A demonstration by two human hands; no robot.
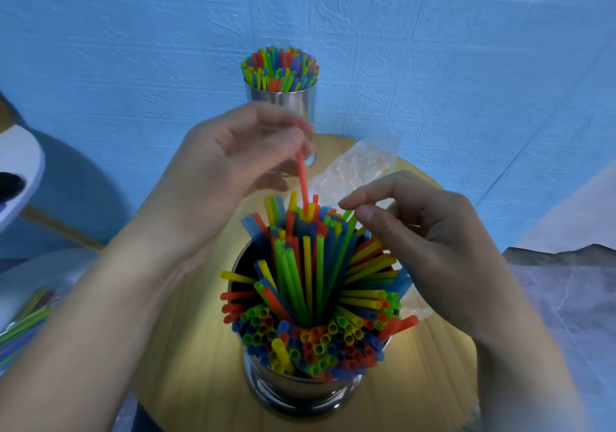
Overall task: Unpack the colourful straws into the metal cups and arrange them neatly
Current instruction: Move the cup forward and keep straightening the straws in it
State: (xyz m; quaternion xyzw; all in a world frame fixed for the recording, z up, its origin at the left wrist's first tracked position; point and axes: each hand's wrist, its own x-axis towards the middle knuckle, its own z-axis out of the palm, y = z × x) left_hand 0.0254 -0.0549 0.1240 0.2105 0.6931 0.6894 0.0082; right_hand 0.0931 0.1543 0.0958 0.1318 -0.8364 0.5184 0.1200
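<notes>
**Status: both cups filled, near one untidy**

Far metal cup (293, 98), upper centre: straws upright and even; looks finished. Clear wrapper (360, 165) lies flat on the counter (200, 348) between the cups, apparently emptied. Near metal cup (300, 388), lower centre: its straws (310, 281) are in but splayed at mixed heights. Left hand (230, 165) pinches one orange straw (302, 181) standing above the bundle. Right hand (430, 231) hovers beside the tips, fingers loosely bent, holding nothing. More loose straws (26, 318) at lower left edge. Judgement: unpacking mostly done; levelling remains.
</notes>
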